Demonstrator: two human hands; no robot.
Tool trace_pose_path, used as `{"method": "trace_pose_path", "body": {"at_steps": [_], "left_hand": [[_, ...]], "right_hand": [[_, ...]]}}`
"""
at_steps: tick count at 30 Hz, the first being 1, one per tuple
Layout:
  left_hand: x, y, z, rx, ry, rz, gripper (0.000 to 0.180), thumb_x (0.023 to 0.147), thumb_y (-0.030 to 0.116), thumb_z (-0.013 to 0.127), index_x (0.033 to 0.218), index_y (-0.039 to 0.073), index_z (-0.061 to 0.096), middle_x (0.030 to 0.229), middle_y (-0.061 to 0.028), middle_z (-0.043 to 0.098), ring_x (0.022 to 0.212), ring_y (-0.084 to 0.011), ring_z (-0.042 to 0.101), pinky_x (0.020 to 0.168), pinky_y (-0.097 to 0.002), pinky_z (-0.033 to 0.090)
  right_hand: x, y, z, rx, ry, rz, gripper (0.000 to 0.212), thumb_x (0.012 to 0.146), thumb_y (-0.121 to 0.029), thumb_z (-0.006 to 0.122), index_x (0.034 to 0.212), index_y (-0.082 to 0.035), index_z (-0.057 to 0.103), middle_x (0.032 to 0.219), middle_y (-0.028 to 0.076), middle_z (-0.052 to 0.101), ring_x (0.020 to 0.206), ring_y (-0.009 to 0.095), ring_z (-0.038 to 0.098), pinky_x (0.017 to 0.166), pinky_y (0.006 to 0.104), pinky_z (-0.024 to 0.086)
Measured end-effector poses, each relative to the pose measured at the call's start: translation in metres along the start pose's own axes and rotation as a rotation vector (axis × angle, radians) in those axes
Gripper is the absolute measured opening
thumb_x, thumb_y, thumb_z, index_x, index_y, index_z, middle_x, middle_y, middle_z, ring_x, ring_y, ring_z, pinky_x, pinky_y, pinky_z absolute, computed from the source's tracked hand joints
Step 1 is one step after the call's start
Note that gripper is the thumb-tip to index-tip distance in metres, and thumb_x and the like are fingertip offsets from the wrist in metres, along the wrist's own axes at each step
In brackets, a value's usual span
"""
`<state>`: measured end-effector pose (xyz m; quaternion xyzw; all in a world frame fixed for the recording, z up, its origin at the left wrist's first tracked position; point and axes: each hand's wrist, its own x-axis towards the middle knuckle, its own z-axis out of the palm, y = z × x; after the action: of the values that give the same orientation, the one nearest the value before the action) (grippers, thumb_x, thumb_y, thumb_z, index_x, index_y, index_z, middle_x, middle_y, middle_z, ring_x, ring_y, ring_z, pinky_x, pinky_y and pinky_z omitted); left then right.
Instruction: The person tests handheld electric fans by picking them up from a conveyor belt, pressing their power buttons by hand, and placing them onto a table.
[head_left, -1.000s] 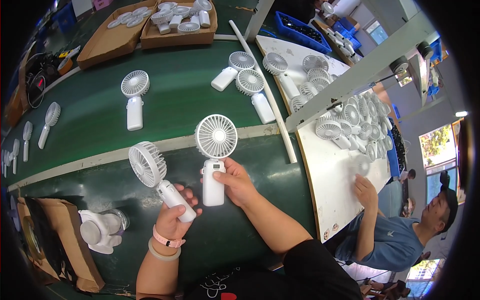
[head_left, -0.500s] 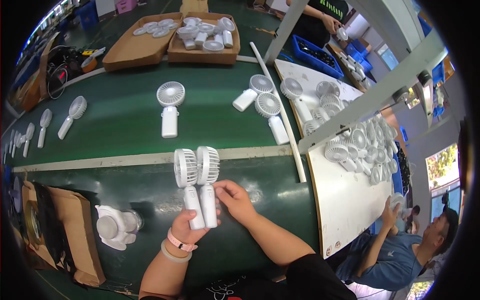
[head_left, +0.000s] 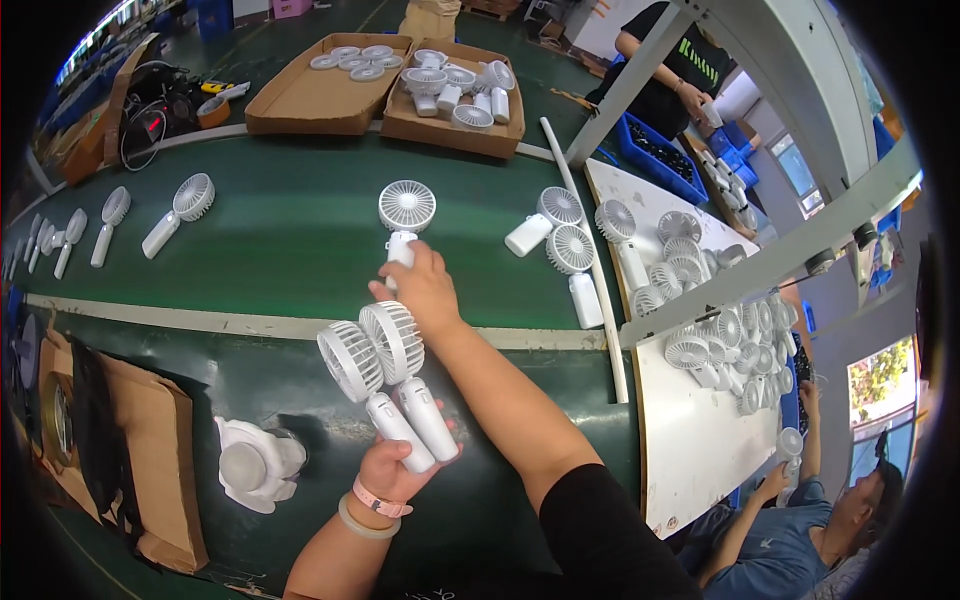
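Observation:
My left hand [head_left: 393, 474] is closed around the handles of two white handheld fans, a left one [head_left: 350, 361] and a right one [head_left: 393, 340]. They are side by side, their round grilles tilted up and to the left. Beyond them, my right hand [head_left: 430, 292] reaches over the green belt [head_left: 300, 240]. Its thumb and fingers close about the handle of another white handheld fan [head_left: 407, 206] lying there, hiding the handle's lower end. Two more fans [head_left: 571, 249] lie to the right, and several are spaced out along the belt's left side.
Cardboard trays [head_left: 262, 112] with fans and grilles stand at the back. A white rod [head_left: 597, 300] and a metal frame [head_left: 770, 265] border a white board [head_left: 690, 470] heaped with fans. A white wrapped object [head_left: 245, 468] stands left, beside a cardboard box [head_left: 165, 440]. Co-workers handle fans at right.
My right hand has left the two held fans and reached forward to the fan on the belt. The left hand's fans have tilted left. The whole view has shifted.

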<state>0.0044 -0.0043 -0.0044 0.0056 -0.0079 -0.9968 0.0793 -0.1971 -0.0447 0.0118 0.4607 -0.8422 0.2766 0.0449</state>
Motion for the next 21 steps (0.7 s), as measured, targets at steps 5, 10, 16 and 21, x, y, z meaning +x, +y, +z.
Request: {"method": "trace_pose_path", "body": {"at_steps": [5, 10, 16, 21], "left_hand": [[0.004, -0.004, 0.002, 0.038, 0.017, -0.024, 0.064, 0.07, 0.003, 0.06, 0.127, 0.021, 0.038, 0.126, -0.0099, 0.045, 0.111, -0.0287, 0.05, 0.091, -0.0542, 0.039], [0.002, -0.001, -0.001, 0.07, 0.035, -0.008, 0.063, 0.069, 0.005, 0.061, 0.126, 0.021, 0.04, 0.124, -0.0094, 0.047, 0.109, -0.0283, 0.051, 0.089, -0.0531, 0.04], [0.005, -0.004, 0.002, 0.073, 0.05, -0.016, 0.062, 0.068, 0.008, 0.062, 0.125, 0.021, 0.04, 0.123, -0.0089, 0.048, 0.107, -0.0278, 0.053, 0.087, -0.0516, 0.041], [0.002, -0.004, 0.002, 0.071, 0.026, -0.031, 0.064, 0.069, 0.007, 0.061, 0.127, 0.022, 0.04, 0.124, -0.0097, 0.047, 0.108, -0.0279, 0.052, 0.087, -0.0522, 0.041]], "right_hand": [[0.003, 0.043, -0.007, -0.131, 0.016, 0.229, 0.051, 0.072, -0.022, 0.068, 0.111, 0.001, 0.045, 0.106, 0.021, 0.048, 0.093, 0.033, 0.051, 0.079, 0.0388, 0.046], [-0.058, 0.045, -0.058, 1.49, -0.309, 0.683, 0.053, 0.083, -0.017, 0.057, 0.127, 0.0, 0.034, 0.11, 0.019, 0.052, 0.091, 0.028, 0.059, 0.071, 0.0377, 0.051], [-0.151, 0.033, -0.093, 2.046, -0.401, 0.588, 0.054, 0.075, -0.001, 0.054, 0.125, -0.007, 0.034, 0.103, 0.016, 0.053, 0.085, 0.026, 0.059, 0.073, 0.0401, 0.053], [-0.172, 0.031, -0.083, 2.19, -0.341, 0.501, 0.048, 0.076, -0.009, 0.057, 0.12, -0.008, 0.038, 0.102, 0.015, 0.053, 0.076, 0.024, 0.057, 0.061, 0.0344, 0.05]]}}
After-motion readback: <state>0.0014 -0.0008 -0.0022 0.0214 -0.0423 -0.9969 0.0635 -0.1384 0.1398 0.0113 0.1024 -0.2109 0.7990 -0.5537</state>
